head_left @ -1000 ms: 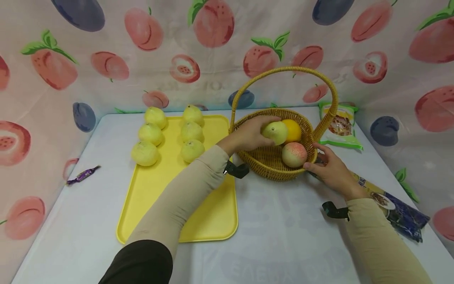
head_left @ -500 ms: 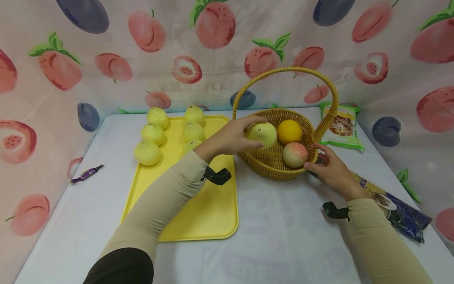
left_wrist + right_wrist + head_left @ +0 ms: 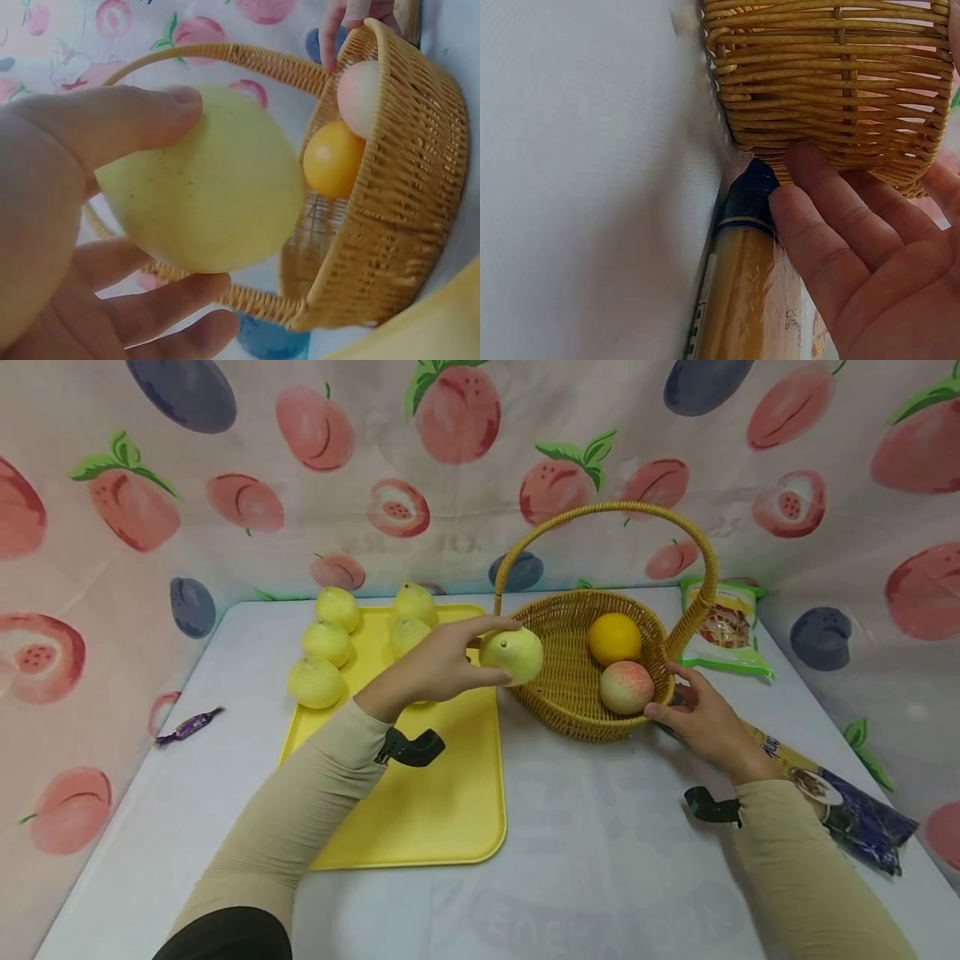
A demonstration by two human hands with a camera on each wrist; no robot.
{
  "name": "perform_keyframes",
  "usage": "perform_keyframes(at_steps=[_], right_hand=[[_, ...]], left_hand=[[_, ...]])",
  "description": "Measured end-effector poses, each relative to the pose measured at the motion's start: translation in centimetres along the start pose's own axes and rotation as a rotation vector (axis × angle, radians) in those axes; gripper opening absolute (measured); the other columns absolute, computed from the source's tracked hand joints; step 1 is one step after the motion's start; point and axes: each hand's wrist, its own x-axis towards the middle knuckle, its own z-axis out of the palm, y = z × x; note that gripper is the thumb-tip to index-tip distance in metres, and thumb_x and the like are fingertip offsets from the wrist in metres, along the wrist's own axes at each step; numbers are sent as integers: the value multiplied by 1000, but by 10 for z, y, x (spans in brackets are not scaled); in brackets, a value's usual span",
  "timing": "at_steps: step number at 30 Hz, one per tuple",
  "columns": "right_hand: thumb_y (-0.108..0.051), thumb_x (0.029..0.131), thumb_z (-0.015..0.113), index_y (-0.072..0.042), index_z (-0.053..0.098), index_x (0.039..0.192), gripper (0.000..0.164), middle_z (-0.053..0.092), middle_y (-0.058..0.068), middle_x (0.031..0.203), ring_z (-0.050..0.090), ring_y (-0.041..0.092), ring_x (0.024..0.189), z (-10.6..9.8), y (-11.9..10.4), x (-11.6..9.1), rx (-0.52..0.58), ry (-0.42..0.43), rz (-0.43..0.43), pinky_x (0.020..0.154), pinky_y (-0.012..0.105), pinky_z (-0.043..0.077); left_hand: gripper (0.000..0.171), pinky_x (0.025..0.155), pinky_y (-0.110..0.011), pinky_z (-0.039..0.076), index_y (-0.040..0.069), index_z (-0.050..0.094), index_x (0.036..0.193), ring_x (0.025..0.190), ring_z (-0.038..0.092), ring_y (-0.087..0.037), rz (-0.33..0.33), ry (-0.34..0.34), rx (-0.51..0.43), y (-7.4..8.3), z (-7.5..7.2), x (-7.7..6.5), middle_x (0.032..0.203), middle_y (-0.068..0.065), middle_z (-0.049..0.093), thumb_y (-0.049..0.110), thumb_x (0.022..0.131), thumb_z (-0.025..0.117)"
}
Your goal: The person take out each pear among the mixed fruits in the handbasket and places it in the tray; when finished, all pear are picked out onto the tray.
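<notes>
My left hand [image 3: 438,668] holds a pale yellow-green pomelo [image 3: 517,655] between thumb and fingers, raised at the left side of the wicker basket [image 3: 551,689]. In the left wrist view the thumb lies across the pomelo [image 3: 217,187], with fingertips under it. Inside the basket sit an orange [image 3: 614,638] and a peach [image 3: 627,687], side by side at the right. My right hand [image 3: 705,722] touches the basket's right side near the handle's foot; in the right wrist view its fingers [image 3: 847,214] lie fairly straight against the weave.
Several more pomelos [image 3: 315,682] stand in two rows on the yellow tray [image 3: 420,814], partly hidden by my left hand. A green snack bag [image 3: 723,625] lies behind the basket, a long blue-and-yellow package [image 3: 862,814] under my right wrist, and a purple-wrapped candy [image 3: 190,726] far left.
My left hand has lifted the pomelo out of the basket and carried it left, toward the tray. The right hand and the basket have stayed in place.
</notes>
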Motion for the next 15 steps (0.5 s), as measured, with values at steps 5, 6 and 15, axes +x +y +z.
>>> perform_keyframes(at_steps=[5, 6, 15], right_hand=[[-47, 96, 65, -14, 6, 163, 95, 25, 35, 155, 42, 48, 132, 0, 0, 0, 8, -3, 1, 101, 62, 39], [-47, 96, 65, -14, 6, 163, 95, 25, 35, 155, 41, 48, 133, 0, 0, 0, 8, -2, 0, 101, 62, 39], [-47, 96, 65, -14, 6, 163, 95, 24, 35, 156, 36, 49, 137, 0, 0, 0, 15, -4, 7, 103, 64, 36]], left_hand=[[63, 91, -41, 51, 21, 53, 146, 127, 52, -30, -14, 28, 24, -5, -9, -18, 149, -2, 47, 28, 90, 78], [62, 91, -42, 51, 20, 53, 146, 127, 52, -30, -11, 40, 31, -6, -11, -21, 149, -3, 46, 27, 90, 78], [60, 91, -43, 53, 15, 53, 145, 126, 53, -35, -53, 96, 21, -22, -23, -47, 147, -4, 48, 22, 91, 77]])
